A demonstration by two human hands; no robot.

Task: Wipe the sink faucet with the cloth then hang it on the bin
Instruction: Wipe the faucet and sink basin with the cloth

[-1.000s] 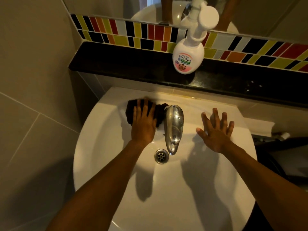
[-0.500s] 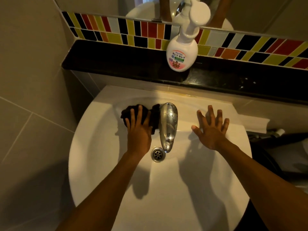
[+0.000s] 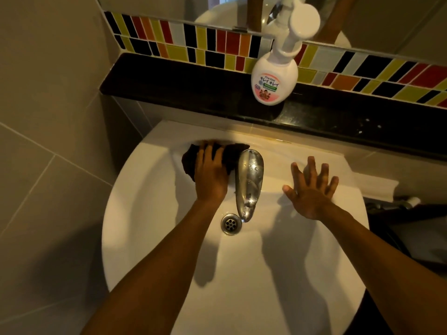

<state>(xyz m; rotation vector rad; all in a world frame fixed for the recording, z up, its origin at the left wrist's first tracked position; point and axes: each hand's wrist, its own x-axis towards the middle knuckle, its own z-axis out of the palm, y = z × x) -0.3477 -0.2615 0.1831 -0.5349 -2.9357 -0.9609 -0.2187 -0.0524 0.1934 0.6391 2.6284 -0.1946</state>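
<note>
A chrome faucet (image 3: pixel 249 182) with water drops on it reaches over the white sink (image 3: pixel 150 213) toward the drain (image 3: pixel 231 224). A dark cloth (image 3: pixel 229 157) lies bunched on the sink's back rim, touching the faucet's left side. My left hand (image 3: pixel 210 177) lies on top of the cloth with its fingers curled over it. My right hand (image 3: pixel 310 189) hovers to the right of the faucet, fingers spread, holding nothing. No bin shows clearly.
A white soap pump bottle (image 3: pixel 274 78) stands on the black ledge (image 3: pixel 181 85) behind the sink, under a band of coloured tiles and a mirror. Grey tiled wall closes in on the left. Dark objects (image 3: pixel 411 228) sit at the right, beside the sink.
My left hand's fingers have curled down over the cloth, which was under flat fingers before. My right hand stays spread beside the faucet. The view has shifted slightly.
</note>
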